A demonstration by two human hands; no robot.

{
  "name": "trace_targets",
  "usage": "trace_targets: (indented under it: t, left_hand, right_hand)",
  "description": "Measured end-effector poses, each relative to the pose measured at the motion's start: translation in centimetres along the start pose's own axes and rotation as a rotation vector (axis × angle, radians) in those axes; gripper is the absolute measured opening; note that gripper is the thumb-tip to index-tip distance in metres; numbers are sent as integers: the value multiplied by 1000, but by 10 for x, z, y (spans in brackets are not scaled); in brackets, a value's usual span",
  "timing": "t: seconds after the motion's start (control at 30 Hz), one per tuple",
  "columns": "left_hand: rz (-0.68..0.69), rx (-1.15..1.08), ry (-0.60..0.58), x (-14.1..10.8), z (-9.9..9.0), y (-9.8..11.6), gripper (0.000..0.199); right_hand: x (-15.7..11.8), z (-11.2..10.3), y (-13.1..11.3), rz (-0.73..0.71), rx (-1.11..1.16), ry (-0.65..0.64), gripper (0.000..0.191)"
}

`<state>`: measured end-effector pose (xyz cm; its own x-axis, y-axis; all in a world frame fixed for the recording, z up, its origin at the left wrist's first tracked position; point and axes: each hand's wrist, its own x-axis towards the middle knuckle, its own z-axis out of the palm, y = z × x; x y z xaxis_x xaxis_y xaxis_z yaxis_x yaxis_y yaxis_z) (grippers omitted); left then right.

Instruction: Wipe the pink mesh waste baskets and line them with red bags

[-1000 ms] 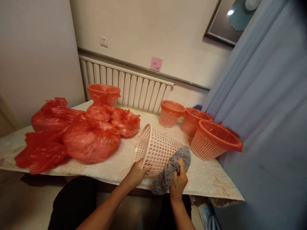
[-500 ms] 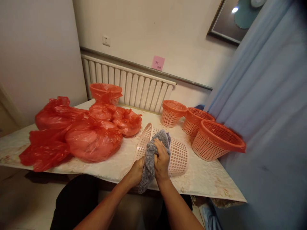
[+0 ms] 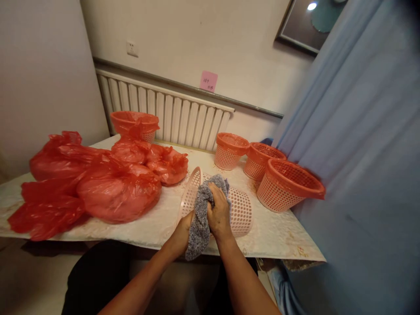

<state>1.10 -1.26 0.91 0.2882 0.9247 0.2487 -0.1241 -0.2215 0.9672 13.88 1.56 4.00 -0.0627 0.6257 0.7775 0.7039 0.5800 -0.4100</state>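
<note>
A bunched grey cloth [image 3: 199, 232] is gripped between my two hands above the near middle of the table. My right hand [image 3: 219, 213] is closed on its upper part, fingers curled over it. My left hand [image 3: 181, 236] is closed at the cloth's left side, its fingers partly hidden behind the fabric. Behind them a pale pink perforated plastic basket [image 3: 242, 212] lies on its side, its open rim toward the left. The cloth hides the basket's middle, and I cannot tell whether the hands touch it.
Several knotted red plastic bags [image 3: 120, 192] fill the table's left side. A red-lined basket [image 3: 134, 122] stands behind them. Three more lined baskets [image 3: 278, 192] stand at right beside the blue curtain [image 3: 354, 175]. A white radiator [image 3: 170, 113] runs along the wall behind the cloth-covered table [image 3: 278, 238].
The whole view has shifted slightly, so things sit a little further left. Both hands still grip the cloth over the tipped basket, with little change in their pose.
</note>
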Motion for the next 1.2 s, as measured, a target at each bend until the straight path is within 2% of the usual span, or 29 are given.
trace_targets:
  t: [0.13,0.27,0.47,0.57,0.7,0.83,1.03,1.2]
  left_hand:
    - [-2,65,-6,6,4,15,36]
    - [-66,126,52,3,1,6,41]
    - [-89,185,91,6,-3,-4,42]
    - [-76,193,95,6,-3,-4,41]
    - [-83,205,66,5,-6,-7,39]
    - [-73,175,29,5,-7,-9,40]
    - [79,224,-32,-1,-6,-10,30]
    - [106,261,-42,-10,-9,-19,22]
  right_hand:
    - [-4,-11,9,-22,-51,-47,56]
    - [-14,-25,41,-16,-115,-37,44]
    - [-51,-59,113,200,-181,173,40]
    - [-73,-65,125,325,-191,294,45]
    - [-95,-47,102,342,-221,404,51]
    - [-96,-19,56,197,-137,300,58]
    - [-59,1,2,-7,89,153,60]
    - [-19,6,-15,-66,98,120,60]
